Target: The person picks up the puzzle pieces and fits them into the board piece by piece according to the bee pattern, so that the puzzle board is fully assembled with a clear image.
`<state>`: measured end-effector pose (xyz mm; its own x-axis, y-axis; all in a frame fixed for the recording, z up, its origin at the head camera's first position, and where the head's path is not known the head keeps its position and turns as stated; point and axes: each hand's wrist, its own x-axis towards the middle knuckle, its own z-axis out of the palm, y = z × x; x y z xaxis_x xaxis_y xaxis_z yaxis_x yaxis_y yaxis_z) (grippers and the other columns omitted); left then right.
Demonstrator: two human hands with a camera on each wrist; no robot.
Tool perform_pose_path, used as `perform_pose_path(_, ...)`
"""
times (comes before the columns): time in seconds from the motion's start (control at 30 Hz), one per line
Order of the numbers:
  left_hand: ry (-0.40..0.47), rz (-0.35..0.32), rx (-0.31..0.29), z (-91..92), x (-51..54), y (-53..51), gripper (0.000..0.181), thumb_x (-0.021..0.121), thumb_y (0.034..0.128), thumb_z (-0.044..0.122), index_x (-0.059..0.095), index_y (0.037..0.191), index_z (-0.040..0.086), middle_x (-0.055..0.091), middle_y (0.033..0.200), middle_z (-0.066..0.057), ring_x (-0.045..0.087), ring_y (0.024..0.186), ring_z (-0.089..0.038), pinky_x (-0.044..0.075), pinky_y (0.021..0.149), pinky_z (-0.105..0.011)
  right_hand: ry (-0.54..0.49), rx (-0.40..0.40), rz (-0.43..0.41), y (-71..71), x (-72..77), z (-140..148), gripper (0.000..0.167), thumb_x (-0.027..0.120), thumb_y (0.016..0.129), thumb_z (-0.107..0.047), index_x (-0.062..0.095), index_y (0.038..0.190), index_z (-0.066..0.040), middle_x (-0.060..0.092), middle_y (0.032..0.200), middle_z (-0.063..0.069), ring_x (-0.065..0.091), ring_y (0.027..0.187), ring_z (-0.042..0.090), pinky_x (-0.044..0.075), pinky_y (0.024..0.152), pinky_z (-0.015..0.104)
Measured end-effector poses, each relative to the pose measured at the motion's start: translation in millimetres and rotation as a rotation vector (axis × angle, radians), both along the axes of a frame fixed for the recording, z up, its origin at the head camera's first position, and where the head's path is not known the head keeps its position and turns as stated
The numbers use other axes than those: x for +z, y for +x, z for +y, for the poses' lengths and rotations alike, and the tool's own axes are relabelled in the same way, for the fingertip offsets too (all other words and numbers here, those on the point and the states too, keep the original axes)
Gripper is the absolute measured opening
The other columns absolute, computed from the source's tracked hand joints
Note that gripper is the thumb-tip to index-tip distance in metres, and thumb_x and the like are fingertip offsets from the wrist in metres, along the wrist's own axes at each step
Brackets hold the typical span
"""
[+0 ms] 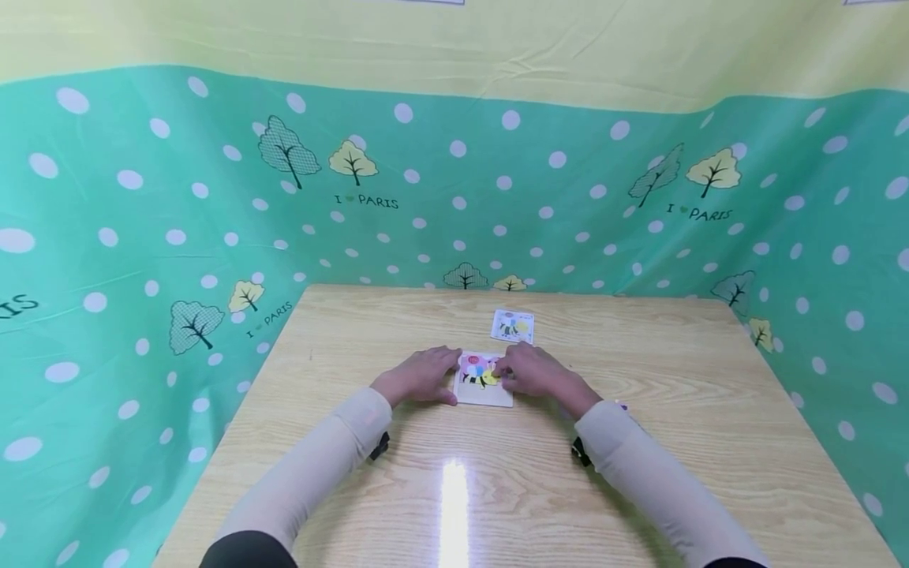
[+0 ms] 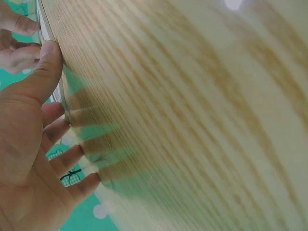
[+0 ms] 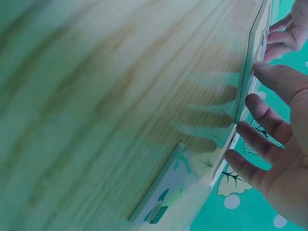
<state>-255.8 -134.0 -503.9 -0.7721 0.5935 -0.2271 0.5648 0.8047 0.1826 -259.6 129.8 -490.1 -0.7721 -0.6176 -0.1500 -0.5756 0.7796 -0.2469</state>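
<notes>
A white puzzle board with a bee picture lies flat on the table. My left hand steadies its left side, thumb at the near corner and fingers along the edge. In the left wrist view, the relaxed fingers of that left hand are spread. My right hand is over the board's right side, with fingertips touching the yellow part of the bee. The right wrist view has the right thumb at the board's edge and the other visible fingers loosely extended. The fingertips partly hide the picture.
Behind the board lies a white card with a similar bee picture. A thin flat piece with green print rests on the table near my right hand. The wooden table ends at green dotted curtains behind and on both sides.
</notes>
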Motion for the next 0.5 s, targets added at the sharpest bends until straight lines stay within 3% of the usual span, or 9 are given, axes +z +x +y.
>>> perform_pose_path(0.3,0.012,-0.011,0.006,0.0,0.9,0.2,0.102,0.071,0.0842,0.063,0.031,0.159,0.006,0.035,0.165,-0.011,0.032,0.154,-0.032,0.03,0.127,-0.051,-0.048,0.031,-0.018,2.6,1.8,5.7,0.027,0.068,0.097,-0.025,0.074,0.123,-0.02,0.071,0.111,0.0,0.06,0.098,0.016,0.054,0.091,0.037)
perform_pose_path(0.5,0.019,-0.013,0.009,-0.8,0.3,0.3,0.102,0.072,0.0839,0.063,0.031,0.159,0.006,0.034,0.166,-0.011,0.031,0.154,-0.033,0.029,0.127,-0.052,-0.116,0.002,-0.042,10.5,7.2,12.4,0.032,0.069,0.097,-0.025,0.072,0.127,-0.017,0.071,0.119,0.004,0.062,0.11,0.02,0.054,0.102,0.042)
